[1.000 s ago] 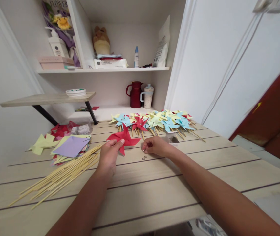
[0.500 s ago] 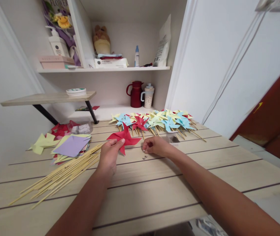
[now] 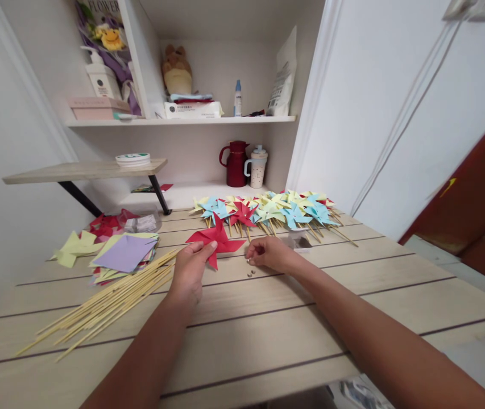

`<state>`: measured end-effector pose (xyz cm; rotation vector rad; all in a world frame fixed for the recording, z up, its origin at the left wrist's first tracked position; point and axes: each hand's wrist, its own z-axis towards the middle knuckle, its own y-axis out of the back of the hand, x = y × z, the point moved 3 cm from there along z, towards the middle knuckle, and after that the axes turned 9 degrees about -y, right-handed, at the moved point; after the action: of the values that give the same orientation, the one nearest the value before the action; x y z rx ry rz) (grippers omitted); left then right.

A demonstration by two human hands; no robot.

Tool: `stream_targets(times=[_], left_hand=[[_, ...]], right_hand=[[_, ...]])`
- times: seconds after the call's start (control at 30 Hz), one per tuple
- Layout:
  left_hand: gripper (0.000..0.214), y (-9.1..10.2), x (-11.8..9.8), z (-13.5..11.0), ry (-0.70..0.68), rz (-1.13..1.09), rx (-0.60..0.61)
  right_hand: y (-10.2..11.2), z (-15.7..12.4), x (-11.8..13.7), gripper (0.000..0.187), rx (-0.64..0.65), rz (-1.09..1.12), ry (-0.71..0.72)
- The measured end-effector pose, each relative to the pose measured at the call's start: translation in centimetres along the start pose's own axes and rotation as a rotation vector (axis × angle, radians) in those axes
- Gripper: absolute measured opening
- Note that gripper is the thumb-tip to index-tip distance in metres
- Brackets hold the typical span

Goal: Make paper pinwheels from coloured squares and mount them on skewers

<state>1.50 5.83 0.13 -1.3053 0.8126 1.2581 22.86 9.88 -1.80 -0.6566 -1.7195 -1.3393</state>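
My left hand (image 3: 190,267) pinches a blade of a red paper pinwheel (image 3: 218,238) that lies on the wooden table (image 3: 268,329). To its right, my right hand (image 3: 270,253) rests on the table with fingers curled in a pinch on something tiny that I cannot make out. Two small metal pieces (image 3: 250,274) lie on the table just below that hand. A bundle of bamboo skewers (image 3: 106,304) stretches out at the left of my left hand.
Finished pinwheels (image 3: 268,211) on sticks lie in a row behind the hands. A stack of coloured paper squares (image 3: 125,254) and folded pieces (image 3: 74,247) sit at the left. A red jug (image 3: 235,163), a cup (image 3: 257,166) and shelves stand at the back.
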Motion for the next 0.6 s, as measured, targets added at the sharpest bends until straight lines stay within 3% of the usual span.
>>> stream_targets(times=[0.6], left_hand=[[0.033, 0.04, 0.18, 0.07, 0.009, 0.008, 0.023]], right_hand=[[-0.14, -0.29, 0.2, 0.006, 0.024, -0.006, -0.015]])
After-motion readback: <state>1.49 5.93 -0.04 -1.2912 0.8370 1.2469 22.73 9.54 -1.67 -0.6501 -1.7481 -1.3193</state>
